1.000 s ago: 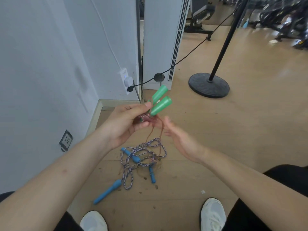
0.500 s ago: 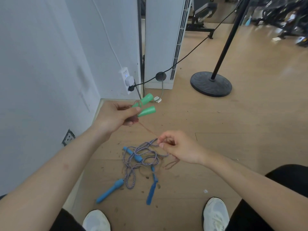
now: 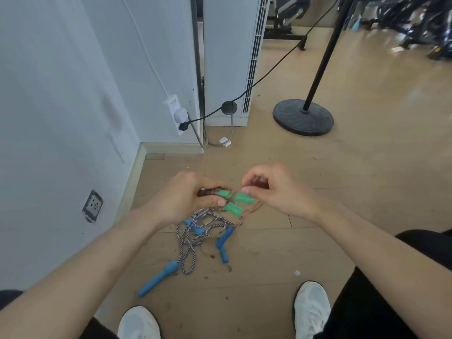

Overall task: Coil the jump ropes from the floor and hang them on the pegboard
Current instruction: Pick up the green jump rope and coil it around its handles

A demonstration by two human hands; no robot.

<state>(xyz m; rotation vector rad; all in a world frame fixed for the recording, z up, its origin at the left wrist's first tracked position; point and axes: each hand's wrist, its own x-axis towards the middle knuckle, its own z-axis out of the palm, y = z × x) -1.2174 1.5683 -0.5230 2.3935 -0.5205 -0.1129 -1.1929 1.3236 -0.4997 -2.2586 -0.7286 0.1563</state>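
**Item 1:** thin reddish-brown jump rope with green plastic handles [image 3: 244, 198], off the floor, held between both hands.
- Left hand [image 3: 181, 199]: fingers curled round the handle ends and a wound bundle of cord.
- Right hand [image 3: 274, 189]: fingertips pinching a cord loop just beside the handles.
- Coiling judged partly done; loose cord hangs below.

**Item 2:** blue-handled striped braided jump ropes [image 3: 158, 281], tangled on the wooden floor [image 3: 342, 192] beneath the fingers, uncoiled.

Pegboard not in view; nothing hung.
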